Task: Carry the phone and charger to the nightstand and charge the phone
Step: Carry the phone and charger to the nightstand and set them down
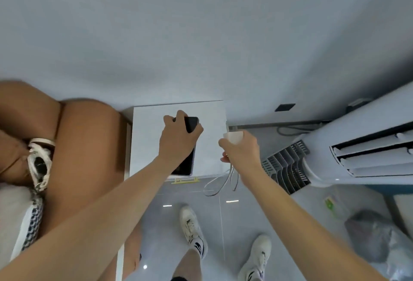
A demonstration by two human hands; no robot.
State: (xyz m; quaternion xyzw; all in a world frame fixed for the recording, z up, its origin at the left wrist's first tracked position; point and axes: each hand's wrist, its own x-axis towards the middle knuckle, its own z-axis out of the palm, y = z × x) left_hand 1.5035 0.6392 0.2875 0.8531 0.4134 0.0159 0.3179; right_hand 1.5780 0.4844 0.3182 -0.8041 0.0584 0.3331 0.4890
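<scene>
While the nightstand is stood over, a slim black phone is gripped in the left hand, fingers curled over its glossy top end, its long axis running twelve to six above the smooth white top. At three o'clock, just beside, a blocky white charger is pinched by the right hand, its thin cable looping below. A dark wall socket at about two o'clock is judged nearer that hand.

Home bedroom, white nightstand, brown headboard, standing air conditioner
</scene>
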